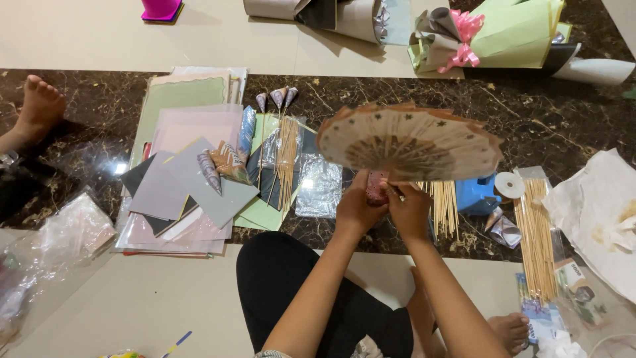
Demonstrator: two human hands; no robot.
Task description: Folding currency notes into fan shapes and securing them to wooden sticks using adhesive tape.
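Observation:
My left hand (356, 207) and my right hand (411, 209) meet at the base of a round fan of folded banknotes (409, 140), gripping its pinkish stem (377, 189) from both sides. The fan is held above the dark marble floor, tilted away from me. Under it and to the right lie bundles of thin wooden skewers (445, 207). A blue object (477, 194) sits just right of my right hand.
Coloured paper sheets (189, 179) are stacked at the left with cone-rolled banknotes on sticks (278, 99). More skewers (535, 238), a tape roll (509, 185) and loose banknotes (575, 288) lie at the right. Wrapped bouquets (490, 36) rest at the top. Another person's foot (36, 106) shows at far left.

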